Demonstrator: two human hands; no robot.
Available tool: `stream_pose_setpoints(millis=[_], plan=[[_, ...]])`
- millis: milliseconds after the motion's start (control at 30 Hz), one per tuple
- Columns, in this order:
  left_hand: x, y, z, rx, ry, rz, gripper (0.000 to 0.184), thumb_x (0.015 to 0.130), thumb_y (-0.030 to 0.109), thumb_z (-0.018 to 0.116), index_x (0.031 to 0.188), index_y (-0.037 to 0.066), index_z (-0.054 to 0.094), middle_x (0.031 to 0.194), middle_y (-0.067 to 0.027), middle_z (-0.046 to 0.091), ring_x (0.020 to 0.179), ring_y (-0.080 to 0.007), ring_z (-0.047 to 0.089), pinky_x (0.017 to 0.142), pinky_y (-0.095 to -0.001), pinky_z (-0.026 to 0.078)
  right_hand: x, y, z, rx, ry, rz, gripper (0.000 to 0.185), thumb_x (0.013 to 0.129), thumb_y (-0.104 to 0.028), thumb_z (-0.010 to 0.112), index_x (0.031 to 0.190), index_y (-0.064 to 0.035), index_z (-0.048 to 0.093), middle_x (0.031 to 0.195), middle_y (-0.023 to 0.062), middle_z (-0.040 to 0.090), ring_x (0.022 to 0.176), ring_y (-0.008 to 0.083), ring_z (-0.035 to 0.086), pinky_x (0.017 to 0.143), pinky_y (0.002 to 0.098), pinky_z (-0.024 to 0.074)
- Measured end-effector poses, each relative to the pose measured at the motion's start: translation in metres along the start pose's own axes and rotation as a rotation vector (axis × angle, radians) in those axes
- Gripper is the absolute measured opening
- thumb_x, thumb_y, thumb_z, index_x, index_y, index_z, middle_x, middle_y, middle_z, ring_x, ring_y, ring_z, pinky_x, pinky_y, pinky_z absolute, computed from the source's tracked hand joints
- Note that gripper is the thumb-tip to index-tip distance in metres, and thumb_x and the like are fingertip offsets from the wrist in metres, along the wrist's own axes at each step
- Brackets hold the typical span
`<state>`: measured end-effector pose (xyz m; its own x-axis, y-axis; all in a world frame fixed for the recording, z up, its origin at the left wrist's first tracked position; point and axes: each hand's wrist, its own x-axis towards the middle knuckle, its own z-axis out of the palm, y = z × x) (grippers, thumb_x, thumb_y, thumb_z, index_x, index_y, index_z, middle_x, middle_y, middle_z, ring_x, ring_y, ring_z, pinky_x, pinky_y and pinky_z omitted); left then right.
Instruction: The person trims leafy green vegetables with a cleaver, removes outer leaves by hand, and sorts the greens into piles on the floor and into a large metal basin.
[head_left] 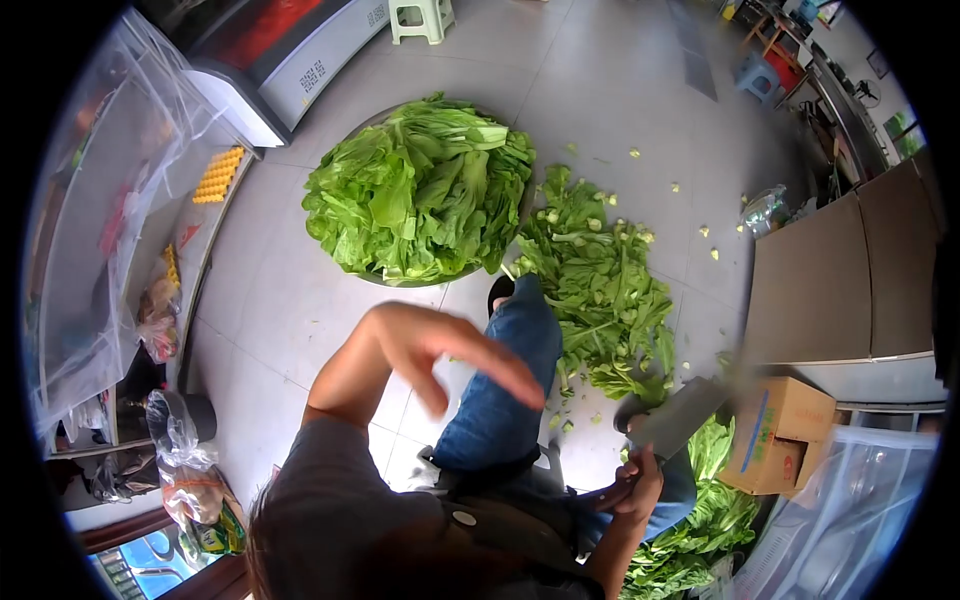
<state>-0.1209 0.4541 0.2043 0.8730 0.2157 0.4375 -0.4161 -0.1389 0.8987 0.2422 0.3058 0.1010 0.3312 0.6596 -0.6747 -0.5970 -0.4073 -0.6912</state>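
Nearest of all is the person's dark shirt, and from it the two arms reach out. The left hand hangs over the jeans, blurred, with its thumb standing well apart from the fingers and nothing between them that I can see. How close the fingers lie to one another I can't tell. The right hand is wrapped around the handle of a cleaver, whose broad blade juts out past the knuckles.

I'd judge that cleaver stiff and fairly heavy, with most of its weight ahead of the grip, so the handle is the place to hold it, fingers well back from the edge. A wet palm would make it slippery.

Just past the left fingertips, on the far side of the leg, loose greens lie spread over the floor, pale cut ends among them. They look light and soft; the leaves would bruise or tear if squeezed, and the firmer stalks near the base would be the better hold. Farther out from those fingers, more greens are heaped on a wide basin. Close by the right fingers, below the cleaver, lies another leafy pile, with a cardboard box beside it.
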Motion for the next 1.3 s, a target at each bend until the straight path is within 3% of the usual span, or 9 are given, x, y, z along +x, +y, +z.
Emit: stream_pose_setpoints(millis=[167, 367, 400, 533, 567, 733, 933, 1067, 1300], plan=[[0.05, 0.013, 0.062, -0.066, -0.478, 0.166, 0.112, 0.065, 0.068, 0.058, 0.135, -0.007, 0.014, 0.142, -0.0236, 0.014, 0.131, -0.0412, 0.012, 0.102, -0.0479, 0.018, -0.013, -0.023, -0.028, 0.125, 0.04, -0.062, 0.016, 0.086, -0.017, 0.055, 0.092, -0.0042, 0.048, 0.071, 0.0026, 0.049, 0.049, 0.005, 0.04, 0.041, 0.0176, 0.0357], [0.069, 0.021, 0.069, -0.158, -1.052, 0.54, 0.061, 0.084, 0.045, 0.053, 0.116, -0.007, 0.047, 0.122, -0.0239, 0.044, 0.109, -0.0371, 0.047, 0.085, -0.0462, 0.04, -0.062, -0.05, -0.083, 0.33, 0.231, -0.223, 0.012, 0.084, -0.013, 0.055, 0.085, -0.0017, 0.052, 0.065, 0.002, 0.05, 0.049, 0.0073, 0.044, 0.041, 0.0184, 0.0382], [0.129, 0.051, 0.088, -0.233, -0.713, 0.445, 0.02, 0.081, 0.005, 0.048, 0.091, 0.001, 0.065, 0.083, -0.0078, 0.062, 0.061, -0.0159, 0.056, 0.048, -0.0259, 0.044, -0.065, -0.046, -0.099, 0.448, 0.26, -0.25, 0.012, 0.084, -0.013, 0.054, 0.081, -0.0027, 0.051, 0.063, 0.0016, 0.049, 0.049, 0.0071, 0.044, 0.041, 0.018, 0.0378], [0.132, 0.059, 0.069, -0.137, -0.923, 0.458, 0.026, 0.083, -0.001, 0.04, 0.09, -0.003, 0.065, 0.096, -0.015, 0.063, 0.079, -0.0176, 0.059, 0.069, -0.0258, 0.044, -0.083, -0.003, -0.173, 0.85, 0.22, -0.228, 0.013, 0.085, -0.012, 0.051, 0.075, -0.0053, 0.047, 0.061, 0.0008, 0.047, 0.049, 0.0069, 0.045, 0.042, 0.0168, 0.0388], [0.122, 0.049, 0.112, -0.172, -0.16, 0.858, 0.022, 0.079, 0.001, 0.047, 0.092, -0.003, 0.063, 0.093, -0.0154, 0.064, 0.079, -0.0194, 0.06, 0.067, -0.0256, 0.043, -0.086, 0.006, -0.184, 0.929, 0.249, -0.219, 0.014, 0.085, -0.012, 0.05, 0.074, -0.0059, 0.045, 0.061, 0.0008, 0.047, 0.049, 0.0069, 0.045, 0.041, 0.0167, 0.0391], [0.15, 0.051, 0.104, -1.091, -0.946, 1.124, 0.024, 0.076, 0.006, 0.055, 0.098, -0.001, 0.061, 0.094, -0.0139, 0.064, 0.078, -0.0204, 0.062, 0.068, -0.0274, 0.043, -0.118, 0.037, -0.224, 0.87, 0.361, -0.212, 0.012, 0.084, -0.011, 0.05, 0.074, -0.0058, 0.046, 0.06, 0.0004, 0.046, 0.046, 0.0085, 0.042, 0.04, 0.0198, 0.0383], [0.194, -0.125, 0.165, -1.053, -0.195, -0.323, 0.084, 0.081, 0.067, 0.029, 0.126, -0.004, 0.039, 0.127, -0.0181, 0.044, 0.111, -0.0314, 0.045, 0.094, -0.0422, 0.033, -0.142, 0.018, -0.182, 0.543, 0.553, -0.434, 0.017, 0.078, -0.012, 0.062, 0.078, -0.0043, 0.046, 0.061, 0.0023, 0.047, 0.047, 0.0108, 0.046, 0.04, 0.0246, 0.039], [0.207, -0.145, 0.219, -0.279, -0.348, -0.543, 0.074, 0.087, 0.058, 0.034, 0.121, -0.007, 0.043, 0.122, -0.0193, 0.048, 0.115, -0.0245, 0.045, 0.095, -0.0343, 0.033, -0.167, 0.007, -0.131, -0.089, 0.588, -0.449, 0.026, 0.078, -0.02, 0.063, 0.085, -0.0003, 0.048, 0.059, 0.0064, 0.053, 0.047, 0.0175, 0.053, 0.045, 0.0304, 0.0433], [0.172, -0.164, 0.252, -0.788, -0.109, -0.638, 0.051, 0.087, 0.045, 0.048, 0.11, 0.0, 0.047, 0.111, -0.0086, 0.051, 0.106, -0.0163, 0.046, 0.091, -0.0316, 0.036, -0.166, 0.014, -0.083, -0.889, 0.422, -0.899, 0.036, 0.075, -0.026, 0.063, 0.095, 0.0011, 0.049, 0.069, 0.0188, 0.057, 0.06, 0.0369, 0.057, 0.053, 0.0409, 0.0458]])
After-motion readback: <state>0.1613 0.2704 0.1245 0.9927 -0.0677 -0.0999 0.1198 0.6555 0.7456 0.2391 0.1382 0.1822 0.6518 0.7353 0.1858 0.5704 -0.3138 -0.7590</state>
